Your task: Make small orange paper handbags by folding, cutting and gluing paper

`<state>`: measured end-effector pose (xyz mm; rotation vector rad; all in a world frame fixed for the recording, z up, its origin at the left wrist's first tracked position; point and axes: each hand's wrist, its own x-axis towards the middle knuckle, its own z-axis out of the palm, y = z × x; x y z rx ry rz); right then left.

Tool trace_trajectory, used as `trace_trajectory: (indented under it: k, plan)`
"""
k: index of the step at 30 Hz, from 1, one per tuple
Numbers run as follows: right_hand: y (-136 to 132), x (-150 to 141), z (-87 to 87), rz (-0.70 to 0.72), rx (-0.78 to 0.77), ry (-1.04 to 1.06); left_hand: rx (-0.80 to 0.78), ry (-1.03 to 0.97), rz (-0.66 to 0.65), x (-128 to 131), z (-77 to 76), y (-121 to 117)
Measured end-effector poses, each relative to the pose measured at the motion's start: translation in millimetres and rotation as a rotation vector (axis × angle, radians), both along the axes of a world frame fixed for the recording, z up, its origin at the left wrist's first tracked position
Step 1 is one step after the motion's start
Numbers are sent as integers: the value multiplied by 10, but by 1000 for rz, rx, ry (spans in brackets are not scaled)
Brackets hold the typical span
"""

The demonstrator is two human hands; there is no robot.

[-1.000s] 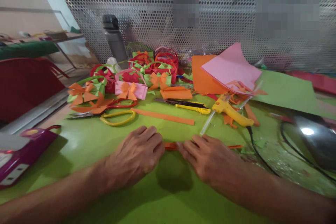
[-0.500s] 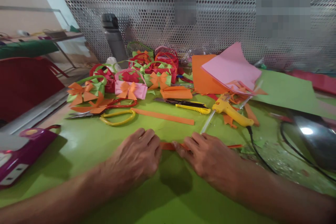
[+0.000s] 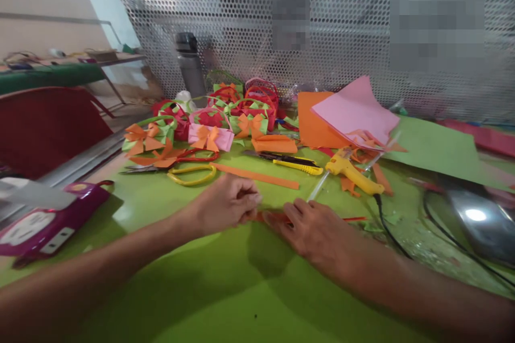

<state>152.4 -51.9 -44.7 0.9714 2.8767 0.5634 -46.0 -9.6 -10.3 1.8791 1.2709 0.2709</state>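
Observation:
An orange paper strip (image 3: 354, 218) lies low over the green tabletop (image 3: 181, 289), mostly covered by my hands. My right hand (image 3: 317, 230) is closed over its middle, and the strip's thin end sticks out to the right. At the strip's left end, my left hand (image 3: 229, 203) is turned thumb side up with its fingers curled in a pinch. Just beyond the hands lies another flat orange strip (image 3: 261, 176). The yellow glue gun (image 3: 354, 176) rests on its side past my right hand, its clear glue stick pointing toward the knuckles.
Scissors (image 3: 193, 176) and a yellow cutter (image 3: 298, 166) lie behind the hands. Small paper bags with bows (image 3: 211, 138), a bottle (image 3: 191, 72) and coloured sheets (image 3: 356, 112) stand farther back. A purple box-like object (image 3: 68, 220) is left; a dark phone-like slab (image 3: 478, 220) is right.
My left hand has rolled from knuckles up to thumb side up and lifted slightly at the strip's end. My right hand stays on the strip. The whole view has shifted slightly.

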Motion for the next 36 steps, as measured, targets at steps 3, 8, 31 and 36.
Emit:
trace_trajectory:
  k: [3, 8, 31, 36]
  plan:
    - [-5, 10, 14, 31, -8, -38, -128, -84, 33, 151, -84, 12]
    - [-62, 73, -23, -2, -5, -71, -62, 24, -4, 218, -188, 54]
    - [-156, 97, -163, -45, 115, -27, -184, 206, -24, 292, -100, 215]
    - [-157, 89, -181, -44, 127, -22, -217, 227, 25, 151, -63, 244]
